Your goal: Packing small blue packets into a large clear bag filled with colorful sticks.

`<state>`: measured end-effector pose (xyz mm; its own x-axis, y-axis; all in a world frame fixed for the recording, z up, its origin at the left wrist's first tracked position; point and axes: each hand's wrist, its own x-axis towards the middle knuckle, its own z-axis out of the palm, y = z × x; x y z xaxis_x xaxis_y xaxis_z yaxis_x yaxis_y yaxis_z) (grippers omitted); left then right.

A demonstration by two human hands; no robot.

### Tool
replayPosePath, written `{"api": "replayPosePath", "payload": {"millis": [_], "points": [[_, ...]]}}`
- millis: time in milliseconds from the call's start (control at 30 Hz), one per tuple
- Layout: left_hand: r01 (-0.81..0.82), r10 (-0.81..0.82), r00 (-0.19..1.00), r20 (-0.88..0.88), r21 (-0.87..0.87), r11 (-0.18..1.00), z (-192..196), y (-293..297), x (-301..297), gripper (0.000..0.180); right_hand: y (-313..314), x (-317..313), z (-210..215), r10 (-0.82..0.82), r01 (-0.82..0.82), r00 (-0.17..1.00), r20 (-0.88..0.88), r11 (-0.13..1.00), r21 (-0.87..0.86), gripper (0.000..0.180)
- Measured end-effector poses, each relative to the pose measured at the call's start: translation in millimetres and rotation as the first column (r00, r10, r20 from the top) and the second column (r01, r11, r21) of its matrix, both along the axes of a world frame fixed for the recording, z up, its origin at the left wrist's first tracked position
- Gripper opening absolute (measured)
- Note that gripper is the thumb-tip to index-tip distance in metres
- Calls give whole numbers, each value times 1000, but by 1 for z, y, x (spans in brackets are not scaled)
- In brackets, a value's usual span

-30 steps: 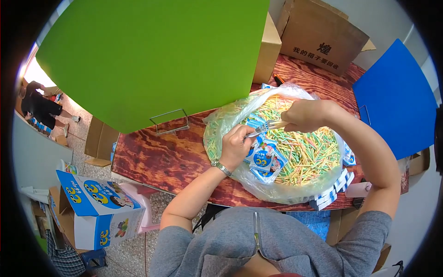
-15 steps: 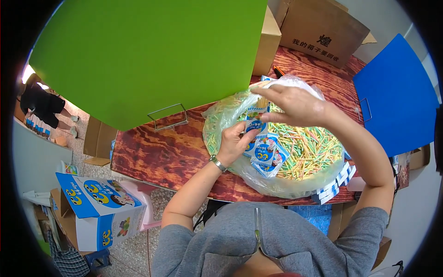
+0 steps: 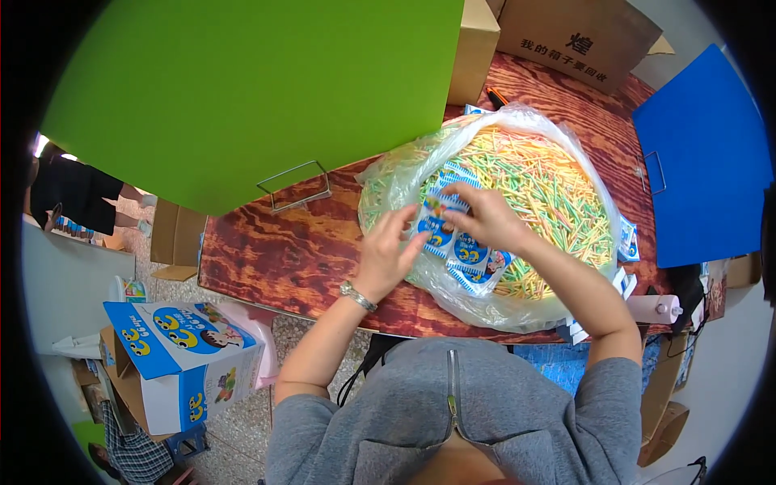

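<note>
A large clear plastic bag (image 3: 477, 314), spread wide, holds a heap of thin pastel candy-like sticks (image 3: 558, 202). Blue-and-white printed packets (image 3: 470, 257) lie in a small pile on its left part. My left hand (image 3: 390, 250), with a metal-band watch at the wrist, is open beside the packets' left edge, thumb and fingers apart. Over the pile, my right hand (image 3: 491, 220) curls its thumb and forefinger together by the upper packet's top end. What lies between those fingertips is too small and blurred to make out.
A green panel (image 3: 259, 97) with a wire handle rises at left, a blue one (image 3: 703, 162) at right. Cardboard boxes (image 3: 578, 36) stand behind. On the right table edge is a pink bottle (image 3: 653, 309); a printed carton (image 3: 182, 356) stands lower left. Another person (image 3: 77, 194) is far left.
My left hand has drawn back from the packet and spread its fingers. My right hand has come down and nearer, from above the bag's far left part onto the packets.
</note>
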<state>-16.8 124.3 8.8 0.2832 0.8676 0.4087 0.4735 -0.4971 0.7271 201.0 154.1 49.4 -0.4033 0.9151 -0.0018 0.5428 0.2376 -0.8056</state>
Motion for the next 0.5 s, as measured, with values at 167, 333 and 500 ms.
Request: {"api": "replayPosePath", "payload": {"millis": [167, 333, 500], "points": [[40, -47, 985, -164, -43, 998, -25, -3, 8, 64, 28, 10, -6, -70, -44, 952, 298, 933, 358, 33], [58, -62, 985, -162, -32, 998, -26, 3, 10, 66, 64, 20, -18, -148, -49, 784, 603, 953, 298, 26], [69, -70, 986, -151, -11, 998, -30, 6, 10, 66, 71, 20, -21, -120, -107, 813, 570, 932, 347, 21]]}}
